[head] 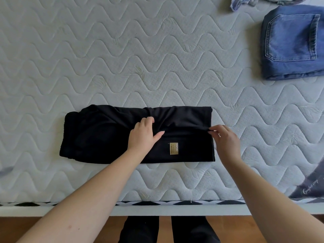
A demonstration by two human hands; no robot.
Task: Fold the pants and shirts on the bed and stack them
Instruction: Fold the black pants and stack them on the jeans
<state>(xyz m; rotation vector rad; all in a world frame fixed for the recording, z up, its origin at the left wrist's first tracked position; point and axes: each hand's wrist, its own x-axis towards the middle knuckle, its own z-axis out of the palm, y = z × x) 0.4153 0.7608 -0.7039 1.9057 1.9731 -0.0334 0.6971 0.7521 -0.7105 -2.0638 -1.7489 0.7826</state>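
While the fold is in hand: the black fabric pants with a gold woven label (138, 135) lie as a flat oblong near the front edge of the white quilted bed (122, 58), within easy reach.
Left hand (144, 133): laid on the middle of the pants, fingers seemingly bent into a crease, thumb out flat; judged to anchor the cloth.
Right hand (225, 140): fingertips pinching the pants' right edge, probably to square it or start the next fold.
Folded blue denim jeans with a back pocket showing (291, 42): far right, well apart; likely the stack's base.
Pale denim garment (245, 2): crumpled at the top edge, apparently awaiting folding.
Grey cloth with script lettering (310, 183): lower right, partly out of frame.
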